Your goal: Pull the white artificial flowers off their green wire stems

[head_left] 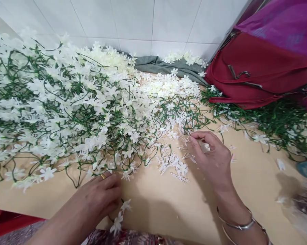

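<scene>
My left hand (102,194) is closed, its fingers curled at the near edge of the flower heap. A green-stemmed artificial flower sprig (117,223) with white blossoms comes out below those fingers; the grip itself is hidden. My right hand (214,156) pinches thumb and forefinger together by some loose green stems (191,117); what lies between the fingertips is too small to make out. Beside it on the tabletop are thin white stamen pieces (166,162) and a loose white blossom (181,168). The large heap of white artificial flowers (92,102) spreads across the left.
Loose white petals (168,85) are piled at the back, before a grey-green cloth (155,64) along the tiled wall (133,20). A red bag (260,71) stands at the right, over green stems (281,119). A clear plastic bag (304,207) lies near the right edge.
</scene>
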`<state>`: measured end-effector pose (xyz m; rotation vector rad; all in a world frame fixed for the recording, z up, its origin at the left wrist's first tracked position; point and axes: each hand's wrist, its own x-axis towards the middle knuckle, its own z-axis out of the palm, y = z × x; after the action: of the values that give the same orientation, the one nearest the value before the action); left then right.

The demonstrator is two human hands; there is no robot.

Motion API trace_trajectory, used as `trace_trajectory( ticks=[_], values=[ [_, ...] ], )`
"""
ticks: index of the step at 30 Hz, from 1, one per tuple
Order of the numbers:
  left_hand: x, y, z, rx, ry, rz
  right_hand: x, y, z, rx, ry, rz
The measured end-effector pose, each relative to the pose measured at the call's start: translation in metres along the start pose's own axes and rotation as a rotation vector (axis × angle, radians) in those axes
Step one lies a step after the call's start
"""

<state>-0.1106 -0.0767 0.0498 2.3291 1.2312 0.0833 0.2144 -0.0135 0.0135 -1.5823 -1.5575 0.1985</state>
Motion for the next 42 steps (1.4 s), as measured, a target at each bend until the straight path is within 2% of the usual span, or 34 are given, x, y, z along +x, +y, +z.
trace_trajectory(
  ticks=[3,8,13,17,19,21,22,25,28,31,34,38,40,42],
  values=[
    [0.010,-0.003,-0.001,0.070,-0.006,0.055,0.000,0.000,0.000,0.008,0.022,-0.001],
    [0.023,-0.014,0.011,0.274,0.251,0.015,0.001,0.000,0.000,0.034,0.043,-0.017],
    [0.016,-0.010,0.014,0.233,0.334,0.012,0.001,0.001,-0.002,0.045,0.047,0.005],
    [0.000,0.001,-0.005,0.022,0.346,0.006,-0.002,0.000,-0.002,0.026,0.049,0.002],
    [-0.004,0.008,-0.017,-0.107,0.342,-0.010,-0.003,-0.003,-0.001,0.017,0.058,-0.069],
    [-0.001,0.016,-0.026,-0.255,0.285,-0.041,-0.004,-0.010,-0.001,0.008,0.055,-0.202],
    [0.004,0.021,-0.028,-0.341,0.236,-0.048,-0.005,-0.013,0.000,0.001,0.050,-0.279],
    [0.034,0.037,-0.027,-0.699,0.298,-0.150,-0.009,-0.023,0.000,-0.039,0.012,-0.495],
    [0.073,0.047,-0.017,-1.033,0.263,-0.107,-0.016,-0.027,-0.001,-0.068,-0.049,-0.689],
    [0.103,0.048,-0.008,-1.185,0.306,-0.060,-0.021,-0.026,-0.001,-0.074,-0.103,-0.801],
    [0.115,0.044,-0.002,-1.281,0.400,-0.073,-0.020,-0.026,0.000,-0.019,-0.131,-0.761],
    [0.116,0.044,-0.001,-1.368,0.498,-0.087,-0.011,-0.024,0.009,0.082,-0.080,-0.447],
    [0.115,0.049,0.001,-1.385,0.452,-0.070,-0.006,-0.018,0.018,0.031,-0.077,-0.327],
    [0.113,0.059,0.007,-1.419,0.350,-0.053,-0.003,-0.010,0.027,-0.045,-0.127,-0.308]
  ],
)
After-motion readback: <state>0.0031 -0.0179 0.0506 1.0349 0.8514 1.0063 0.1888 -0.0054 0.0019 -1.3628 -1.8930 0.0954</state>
